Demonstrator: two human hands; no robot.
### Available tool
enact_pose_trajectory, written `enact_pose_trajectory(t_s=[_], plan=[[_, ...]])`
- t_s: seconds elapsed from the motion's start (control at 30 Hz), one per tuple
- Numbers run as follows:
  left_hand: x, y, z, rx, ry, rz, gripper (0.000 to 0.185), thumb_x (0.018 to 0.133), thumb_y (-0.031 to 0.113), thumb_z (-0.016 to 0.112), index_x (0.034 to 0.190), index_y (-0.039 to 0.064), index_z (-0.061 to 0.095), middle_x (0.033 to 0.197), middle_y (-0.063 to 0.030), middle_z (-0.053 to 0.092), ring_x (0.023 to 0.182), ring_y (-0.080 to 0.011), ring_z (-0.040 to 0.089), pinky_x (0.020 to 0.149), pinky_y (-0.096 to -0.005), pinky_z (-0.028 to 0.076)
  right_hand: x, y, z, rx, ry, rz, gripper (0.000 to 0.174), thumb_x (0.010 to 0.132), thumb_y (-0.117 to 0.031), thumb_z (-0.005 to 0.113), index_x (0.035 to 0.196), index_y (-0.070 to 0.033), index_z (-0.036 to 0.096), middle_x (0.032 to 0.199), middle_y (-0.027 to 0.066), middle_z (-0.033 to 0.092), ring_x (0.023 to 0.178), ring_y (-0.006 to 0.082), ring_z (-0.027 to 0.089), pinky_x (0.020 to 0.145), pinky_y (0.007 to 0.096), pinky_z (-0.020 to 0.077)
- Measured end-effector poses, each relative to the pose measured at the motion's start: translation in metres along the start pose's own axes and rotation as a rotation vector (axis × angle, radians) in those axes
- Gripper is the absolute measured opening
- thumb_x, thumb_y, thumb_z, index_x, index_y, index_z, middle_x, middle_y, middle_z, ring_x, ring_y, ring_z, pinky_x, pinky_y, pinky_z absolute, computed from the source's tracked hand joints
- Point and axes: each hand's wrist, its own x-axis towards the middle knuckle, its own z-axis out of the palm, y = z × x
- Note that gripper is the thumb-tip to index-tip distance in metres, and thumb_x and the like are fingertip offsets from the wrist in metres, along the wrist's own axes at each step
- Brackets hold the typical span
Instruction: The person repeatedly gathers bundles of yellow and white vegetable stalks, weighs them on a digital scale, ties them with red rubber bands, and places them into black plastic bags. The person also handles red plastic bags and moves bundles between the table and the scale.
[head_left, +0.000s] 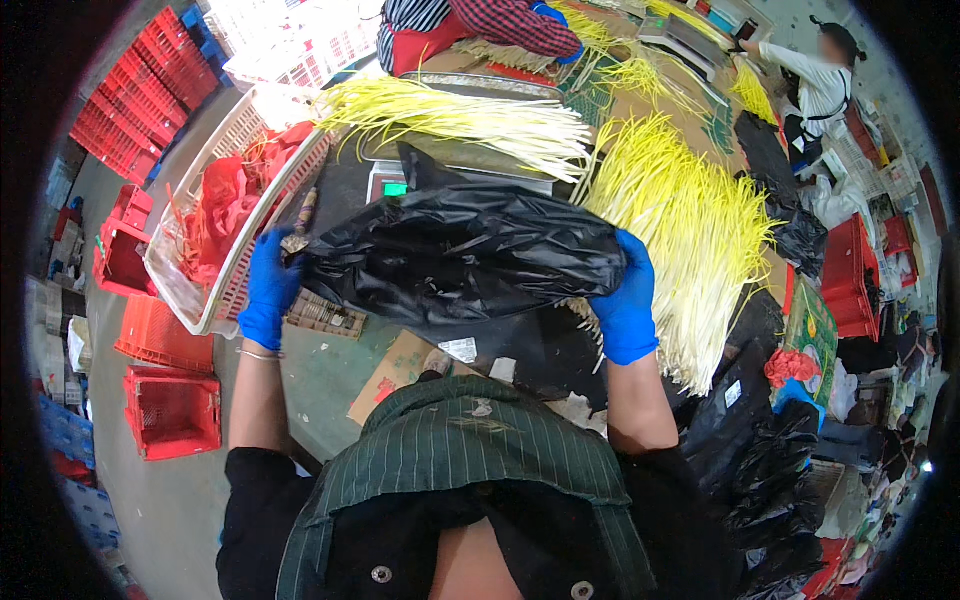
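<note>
A black plastic bag is stretched out in front of me, lying across between my two blue-gloved hands. My left hand grips its left end, beside the white crate's rim. At its right end, my right hand is closed on the plastic. Just beyond the bag, a bundle of blanched yellow chives rests on the metal tray of a digital scale with a lit green display. The bag hides part of the scale. A larger pile of yellow chives lies right of my right hand.
A white plastic crate with red plastic bags stands at left. Red crates sit on the floor, others stacked behind. Across the table are a co-worker's plaid sleeve and another person. Black bags lie at lower right.
</note>
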Motion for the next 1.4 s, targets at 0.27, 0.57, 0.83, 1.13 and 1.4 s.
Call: enact_pose_trajectory(t_s=[0.27,0.57,0.83,1.13,1.4], plan=[[-0.003,0.165,-0.011,-0.179,0.275,0.214,0.075,0.064,0.007,0.076,0.134,0.012,0.049,0.141,-0.0236,0.036,0.130,-0.0380,0.037,0.107,-0.0404,0.031,-0.066,0.088,0.087,-1.252,-0.838,-0.386,0.048,0.084,-0.024,0.067,0.129,-0.013,0.053,0.110,0.0131,0.063,0.093,0.0251,0.064,0.082,0.0351,0.0514],[-0.066,0.069,-0.051,-0.052,0.405,-0.015,0.049,0.068,-0.005,0.071,0.115,0.008,0.065,0.094,-0.0087,0.060,0.088,-0.0219,0.060,0.081,-0.0279,0.047,0.048,0.007,0.012,-0.969,0.041,-0.548,0.033,0.081,-0.001,0.055,0.113,-0.005,0.063,0.106,0.0063,0.066,0.093,0.0182,0.062,0.083,0.0312,0.0482],[-0.097,-0.008,-0.041,-1.632,0.254,-0.920,0.037,0.091,0.023,0.046,0.123,0.007,0.057,0.123,-0.0107,0.059,0.105,-0.0266,0.060,0.095,-0.0365,0.047,0.024,-0.045,0.011,-1.527,-0.335,0.169,0.028,0.071,-0.006,0.068,0.099,0.001,0.065,0.090,0.0094,0.066,0.082,0.0175,0.061,0.077,0.0302,0.0490],[-0.090,0.026,-0.037,-1.933,-0.161,-0.554,0.045,0.086,0.018,0.055,0.126,-0.003,0.051,0.120,-0.0187,0.059,0.109,-0.0277,0.059,0.098,-0.0404,0.045,0.082,-0.039,0.039,-1.627,0.056,-0.437,0.038,0.083,-0.031,0.067,0.103,0.001,0.065,0.096,0.0141,0.066,0.084,0.0215,0.062,0.076,0.0318,0.0492],[-0.032,0.092,-0.038,-1.305,0.127,-0.187,0.041,0.095,0.006,0.043,0.135,-0.005,0.041,0.132,-0.0166,0.051,0.120,-0.0243,0.052,0.104,-0.0364,0.041,-0.005,0.059,0.116,-2.126,-0.783,-1.121,0.029,0.081,-0.026,0.062,0.107,-0.013,0.065,0.089,0.0124,0.063,0.089,0.0281,0.060,0.085,0.0456,0.0445]])
